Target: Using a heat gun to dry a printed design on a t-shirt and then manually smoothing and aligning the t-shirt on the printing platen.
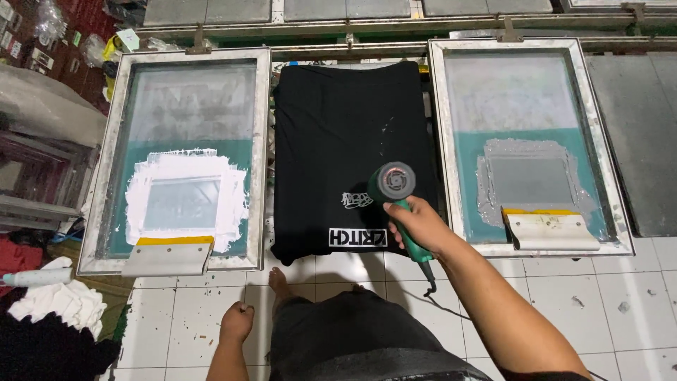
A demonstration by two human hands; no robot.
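Green heat gun (399, 195) gripped in right hand (421, 224), round grey back, over black shirt (331, 127), left hand (237, 322) fisted

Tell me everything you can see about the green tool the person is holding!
The heat gun looks like a hair dryer. It has a round grey body seen from behind, with a dark reddish centre, and a green handle that looks like plastic. The right hand grips the handle, pointing the tool down at the black T-shirt near its white print. A dark cord trails from the handle's end across the white tiled floor. The nozzle is hidden.
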